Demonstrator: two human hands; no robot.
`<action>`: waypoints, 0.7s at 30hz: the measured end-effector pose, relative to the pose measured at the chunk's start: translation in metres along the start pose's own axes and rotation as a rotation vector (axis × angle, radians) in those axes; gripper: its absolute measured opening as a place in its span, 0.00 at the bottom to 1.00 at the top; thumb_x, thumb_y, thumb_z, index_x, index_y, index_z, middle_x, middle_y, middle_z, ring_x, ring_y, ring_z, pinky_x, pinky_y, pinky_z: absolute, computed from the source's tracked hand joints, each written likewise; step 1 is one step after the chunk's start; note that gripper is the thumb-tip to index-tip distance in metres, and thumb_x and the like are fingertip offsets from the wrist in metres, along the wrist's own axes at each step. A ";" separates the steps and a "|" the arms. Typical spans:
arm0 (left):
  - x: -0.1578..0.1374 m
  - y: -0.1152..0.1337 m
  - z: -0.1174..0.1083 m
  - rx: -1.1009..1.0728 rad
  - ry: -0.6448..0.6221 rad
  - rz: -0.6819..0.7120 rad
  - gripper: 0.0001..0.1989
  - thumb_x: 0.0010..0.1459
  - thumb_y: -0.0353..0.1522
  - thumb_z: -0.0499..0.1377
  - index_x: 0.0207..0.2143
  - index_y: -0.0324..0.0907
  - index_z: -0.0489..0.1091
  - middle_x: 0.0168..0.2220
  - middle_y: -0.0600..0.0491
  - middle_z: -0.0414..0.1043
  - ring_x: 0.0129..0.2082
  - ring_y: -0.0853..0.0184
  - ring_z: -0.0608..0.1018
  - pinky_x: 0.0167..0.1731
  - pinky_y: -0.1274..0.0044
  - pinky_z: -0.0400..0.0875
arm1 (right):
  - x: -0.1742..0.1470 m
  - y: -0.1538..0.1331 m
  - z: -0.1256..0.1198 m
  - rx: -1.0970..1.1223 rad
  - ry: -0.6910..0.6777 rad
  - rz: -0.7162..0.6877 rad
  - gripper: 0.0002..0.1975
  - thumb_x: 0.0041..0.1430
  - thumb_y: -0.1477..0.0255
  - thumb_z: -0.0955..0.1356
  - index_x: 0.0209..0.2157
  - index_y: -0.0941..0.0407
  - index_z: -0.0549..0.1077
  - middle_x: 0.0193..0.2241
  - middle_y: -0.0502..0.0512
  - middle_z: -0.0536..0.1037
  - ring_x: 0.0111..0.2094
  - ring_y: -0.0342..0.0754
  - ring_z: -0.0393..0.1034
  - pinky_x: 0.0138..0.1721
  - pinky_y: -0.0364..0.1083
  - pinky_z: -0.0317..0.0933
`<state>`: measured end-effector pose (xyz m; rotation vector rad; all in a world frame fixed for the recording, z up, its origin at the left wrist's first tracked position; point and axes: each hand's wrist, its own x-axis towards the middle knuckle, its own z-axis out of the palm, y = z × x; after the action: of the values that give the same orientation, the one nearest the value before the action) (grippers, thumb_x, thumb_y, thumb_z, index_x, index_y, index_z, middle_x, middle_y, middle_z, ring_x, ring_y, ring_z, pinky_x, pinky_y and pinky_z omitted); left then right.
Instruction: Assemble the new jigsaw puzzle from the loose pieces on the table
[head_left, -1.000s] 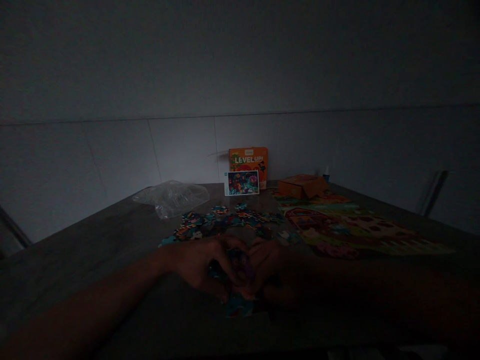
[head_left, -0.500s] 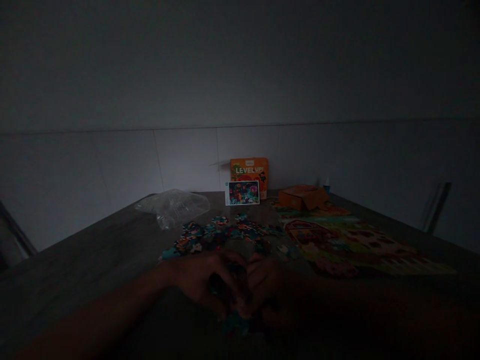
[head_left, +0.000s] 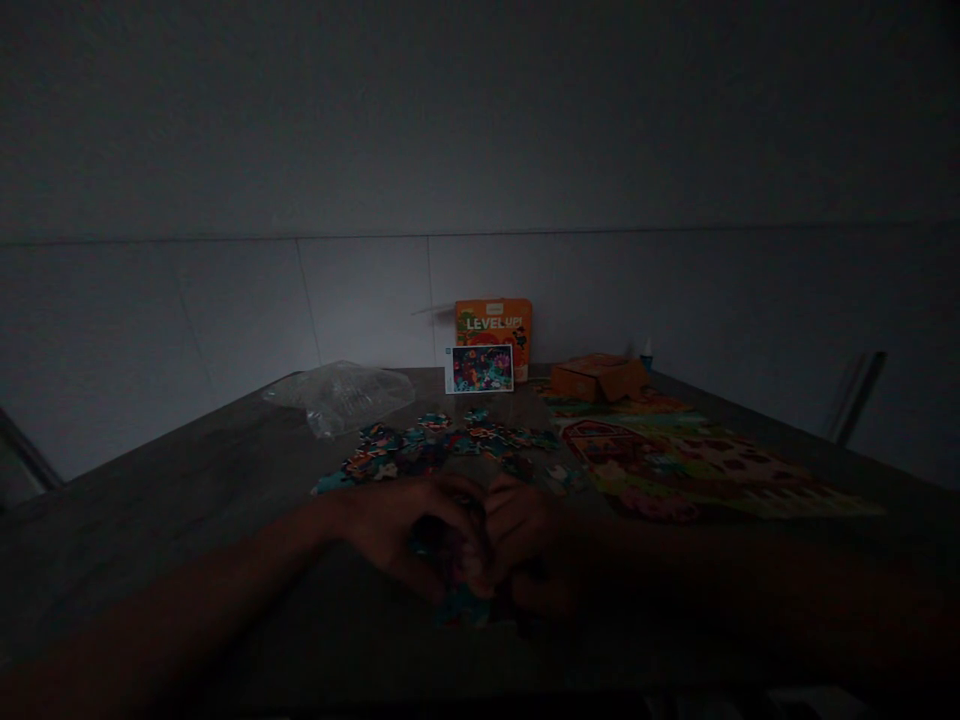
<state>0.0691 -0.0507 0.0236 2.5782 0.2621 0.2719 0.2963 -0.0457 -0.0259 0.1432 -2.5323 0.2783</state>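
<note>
Whole scene is sitting a little higher in the frame than half a second ago, hands still meeting at lower centre. Left hand (head_left: pixel 401 522) and right hand (head_left: pixel 534 530) are closing in around teal puzzle pieces (head_left: pixel 462 606), lower centre; fingers bending inward, tips bunching; too dark to tell whether they are pinching one. Loose pieces (head_left: pixel 384 437) are lying scattered mid-frame, picture card (head_left: pixel 481 369) standing before orange box (head_left: pixel 493 322), plastic bag (head_left: pixel 356 392) resting left of centre

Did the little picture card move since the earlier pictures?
No. The picture card hasn't shifted either way against the orange LEVEL UP! box behind it.
</note>
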 end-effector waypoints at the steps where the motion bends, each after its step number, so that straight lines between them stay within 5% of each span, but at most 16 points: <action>1: 0.000 -0.001 0.000 -0.003 -0.002 -0.010 0.25 0.48 0.44 0.71 0.47 0.44 0.75 0.47 0.46 0.74 0.50 0.55 0.74 0.52 0.64 0.69 | 0.000 0.001 0.001 0.004 0.025 -0.020 0.11 0.47 0.79 0.63 0.29 0.55 0.75 0.28 0.50 0.81 0.33 0.45 0.73 0.43 0.50 0.59; 5: -0.002 -0.003 0.000 -0.029 -0.005 -0.026 0.31 0.44 0.45 0.72 0.50 0.44 0.73 0.48 0.46 0.73 0.50 0.55 0.73 0.52 0.64 0.69 | 0.000 0.001 0.001 0.012 0.093 -0.057 0.11 0.47 0.78 0.63 0.30 0.55 0.75 0.25 0.51 0.80 0.31 0.46 0.72 0.41 0.50 0.59; 11: -0.002 -0.005 0.003 -0.048 -0.009 -0.034 0.23 0.47 0.43 0.72 0.45 0.48 0.77 0.51 0.50 0.74 0.59 0.55 0.67 0.60 0.62 0.62 | 0.003 -0.003 -0.002 -0.002 0.033 0.001 0.08 0.50 0.78 0.63 0.28 0.55 0.74 0.23 0.50 0.79 0.29 0.45 0.71 0.42 0.49 0.59; 17: -0.001 -0.002 0.000 -0.011 -0.010 -0.028 0.22 0.48 0.41 0.72 0.46 0.47 0.76 0.48 0.49 0.75 0.57 0.55 0.69 0.59 0.62 0.63 | 0.005 -0.007 -0.006 -0.123 0.024 -0.016 0.08 0.49 0.79 0.62 0.28 0.54 0.71 0.22 0.50 0.75 0.29 0.46 0.70 0.39 0.49 0.59; 21: -0.002 0.020 0.004 0.102 0.065 -0.026 0.28 0.50 0.42 0.71 0.52 0.45 0.72 0.53 0.45 0.71 0.56 0.53 0.71 0.55 0.64 0.68 | -0.008 -0.039 -0.014 -0.236 -0.062 0.146 0.06 0.56 0.75 0.65 0.31 0.52 0.73 0.28 0.53 0.75 0.32 0.48 0.70 0.35 0.48 0.63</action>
<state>0.0710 -0.0696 0.0303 2.6673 0.3411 0.3413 0.3172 -0.0803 -0.0123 -0.1270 -2.6181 0.0299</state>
